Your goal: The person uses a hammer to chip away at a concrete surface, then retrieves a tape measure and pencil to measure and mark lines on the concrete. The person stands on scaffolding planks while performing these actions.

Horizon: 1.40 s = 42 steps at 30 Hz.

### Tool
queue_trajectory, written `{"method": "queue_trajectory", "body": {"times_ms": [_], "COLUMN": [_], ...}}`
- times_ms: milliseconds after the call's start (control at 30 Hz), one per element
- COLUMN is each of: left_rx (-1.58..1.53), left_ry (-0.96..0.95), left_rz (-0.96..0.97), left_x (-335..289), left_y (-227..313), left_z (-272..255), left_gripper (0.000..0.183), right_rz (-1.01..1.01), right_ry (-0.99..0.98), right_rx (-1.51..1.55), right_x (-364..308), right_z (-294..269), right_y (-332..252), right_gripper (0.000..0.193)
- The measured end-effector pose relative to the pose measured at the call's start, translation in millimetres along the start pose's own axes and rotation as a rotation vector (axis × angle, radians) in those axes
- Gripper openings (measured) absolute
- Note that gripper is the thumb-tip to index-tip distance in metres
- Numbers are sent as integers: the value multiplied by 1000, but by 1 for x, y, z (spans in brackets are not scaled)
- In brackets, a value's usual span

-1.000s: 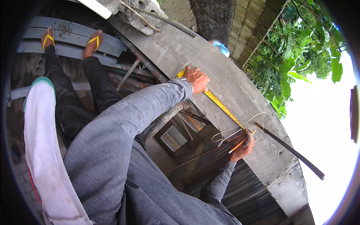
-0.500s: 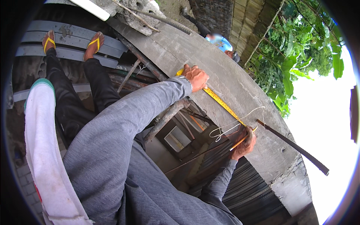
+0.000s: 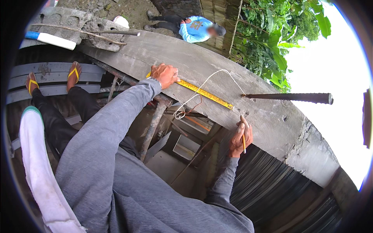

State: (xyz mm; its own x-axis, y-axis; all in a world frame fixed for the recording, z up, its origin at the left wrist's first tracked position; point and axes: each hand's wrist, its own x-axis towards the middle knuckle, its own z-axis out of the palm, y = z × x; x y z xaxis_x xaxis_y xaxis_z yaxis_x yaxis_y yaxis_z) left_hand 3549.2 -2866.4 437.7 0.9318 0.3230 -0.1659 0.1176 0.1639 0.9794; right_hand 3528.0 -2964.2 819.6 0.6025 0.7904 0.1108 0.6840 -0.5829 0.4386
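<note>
My left hand (image 3: 165, 75) is closed round a yellow tape measure, its case mostly hidden under my fingers. The yellow tape blade (image 3: 204, 93) stretches along the grey concrete beam (image 3: 268, 116) toward my right hand (image 3: 240, 139). A yellow pencil (image 3: 244, 144) is held in my right hand, one end pointing down and the other hidden by the fingers. My right fingertips are close to the blade's end, at the beam's near side. A thin white wire (image 3: 213, 73) loops over the blade from the base of a rebar (image 3: 287, 98) jutting out of the beam.
Rusty pipes (image 3: 154, 126) and dark corrugated sheets (image 3: 268, 186) lie below the beam. Rough hollow blocks (image 3: 77, 23) with a thin rod stand at the upper left. Beyond the beam is a person in a light blue shirt (image 3: 196, 29). Feet in yellow-strapped sandals (image 3: 73, 73) rest on grey planks.
My right hand has come off the blade's end, and its pencil has swung to point down. The blade now shows its end on the concrete. The whole view has shifted.
</note>
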Motion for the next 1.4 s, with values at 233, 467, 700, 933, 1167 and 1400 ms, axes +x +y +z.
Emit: {"method": "queue_trajectory", "body": {"times_ms": [233,467,700,933,1167,1400], "left_rx": [13,6,8,27,10,14], "left_ry": [63,46,47,56,56,29], "left_rz": [27,37,11,1,26,5], "left_x": [0,-1,-1,-4,-4,-2], "left_y": [0,0,-1,2,2,2], "left_z": [1,1,2,1,2,0], "left_gripper": [27,27,28,29,28,27], "right_rz": [-81,-123,-170,-154,-160,-199], "right_ry": [35,97,108,48,125,115], "right_rx": [-72,-181,-178,-193,-181,-219], "right_x": [10,21,23,7,18,18], "right_z": [15,30,35,30,34,37], "right_y": [1,0,-3,15,2,1], "right_gripper": [13,12,12,10,10,11]}}
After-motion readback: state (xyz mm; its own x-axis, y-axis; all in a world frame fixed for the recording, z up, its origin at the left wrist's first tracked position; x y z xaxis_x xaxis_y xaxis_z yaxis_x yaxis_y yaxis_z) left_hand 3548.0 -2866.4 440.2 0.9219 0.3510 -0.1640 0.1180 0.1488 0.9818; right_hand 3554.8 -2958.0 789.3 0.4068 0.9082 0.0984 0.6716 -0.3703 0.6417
